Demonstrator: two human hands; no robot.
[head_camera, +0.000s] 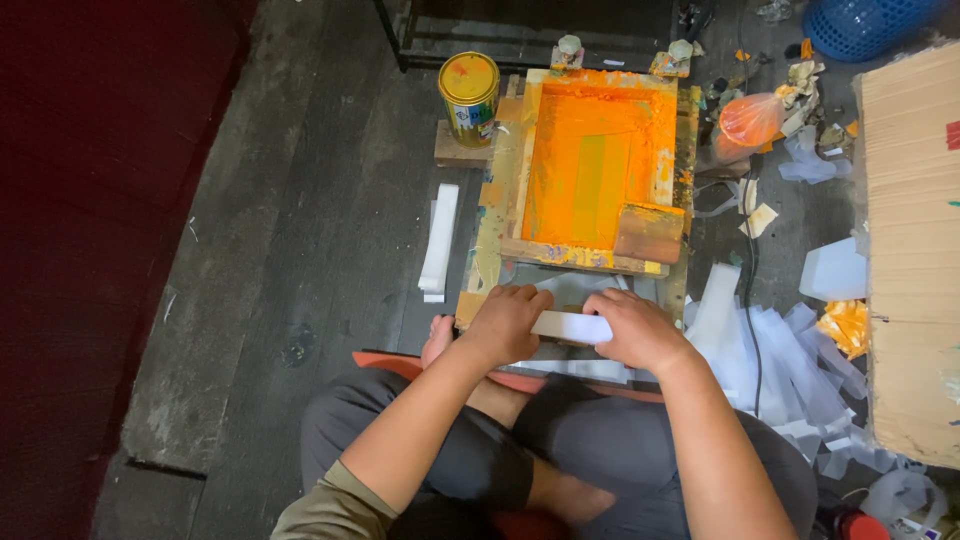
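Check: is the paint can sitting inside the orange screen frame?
No. The paint can stands outside the frame, just left of its far corner.

Frame (590, 170) sits upper centre on the floor (300, 230), block (650, 233) in its lower right corner. Can (469, 97) just left of the frame's top, on a board. Strip stack (440, 240) left of the frame. Both hands (570, 325) at centre, on a slab (572, 326) at the frame's near edge. Bag (750, 118) right of the frame. Sheet pile (790, 370) lower right, cardboard (910, 250) at right edge, basket (865, 25) top right.
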